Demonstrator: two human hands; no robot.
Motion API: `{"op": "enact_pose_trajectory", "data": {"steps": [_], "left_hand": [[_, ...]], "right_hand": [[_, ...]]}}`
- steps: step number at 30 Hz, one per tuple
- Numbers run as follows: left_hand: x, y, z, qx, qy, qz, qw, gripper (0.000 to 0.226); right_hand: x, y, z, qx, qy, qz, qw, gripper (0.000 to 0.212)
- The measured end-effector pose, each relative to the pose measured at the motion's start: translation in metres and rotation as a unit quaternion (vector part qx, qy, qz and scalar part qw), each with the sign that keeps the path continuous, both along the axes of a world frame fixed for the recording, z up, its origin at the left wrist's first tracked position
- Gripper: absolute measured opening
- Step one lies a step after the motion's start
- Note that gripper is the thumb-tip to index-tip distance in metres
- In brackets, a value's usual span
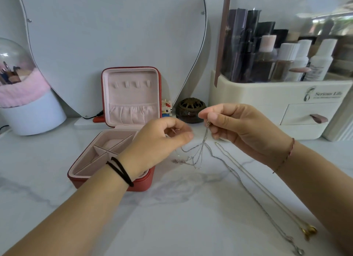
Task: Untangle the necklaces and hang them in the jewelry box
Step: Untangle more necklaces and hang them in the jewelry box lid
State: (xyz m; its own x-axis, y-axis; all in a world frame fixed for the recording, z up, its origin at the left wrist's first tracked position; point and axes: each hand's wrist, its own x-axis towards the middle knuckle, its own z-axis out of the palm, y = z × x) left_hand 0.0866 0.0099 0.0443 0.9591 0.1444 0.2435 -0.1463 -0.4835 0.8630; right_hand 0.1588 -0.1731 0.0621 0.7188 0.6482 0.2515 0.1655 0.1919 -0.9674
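1. nearest, at 4 o'clock, a silver necklace [299,251] and a gold necklace [310,231] are laid just beside each other on the marble tabletop [172,217].
2. at the centre, tangled silver chains [193,157] are hung between the hands, with the lowest loops touching the tabletop.
3. one strand is pinched in the curled left hand [160,141], at 10 o'clock of the tangle; the upper end is pinched by the right hand [235,125], at 1 o'clock.
4. at 9 o'clock, the red jewelry box [114,179] is seen open, its lid upright, with hooks [131,83] inside.
5. farthest, a heart-shaped mirror [114,36] is seen at 12 o'clock and a cosmetic organiser [267,95] at 2 o'clock.
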Motion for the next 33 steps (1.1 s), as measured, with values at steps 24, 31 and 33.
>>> {"op": "enact_pose_trajectory", "data": {"steps": [24,31,33], "left_hand": [[0.001,-0.011,0.0,-0.292,0.093,-0.101,0.946,0.01],[0.003,-0.014,0.001,-0.354,0.113,-0.115,0.921,0.018],[0.005,-0.014,0.002,-0.374,0.103,-0.105,0.916,0.024]], "right_hand": [[0.0,0.001,-0.005,-0.029,-0.084,0.018,0.996,0.023],[-0.001,0.003,-0.006,-0.019,-0.096,0.016,0.995,0.023],[-0.001,0.003,-0.006,-0.019,-0.1,0.008,0.995,0.024]]}}
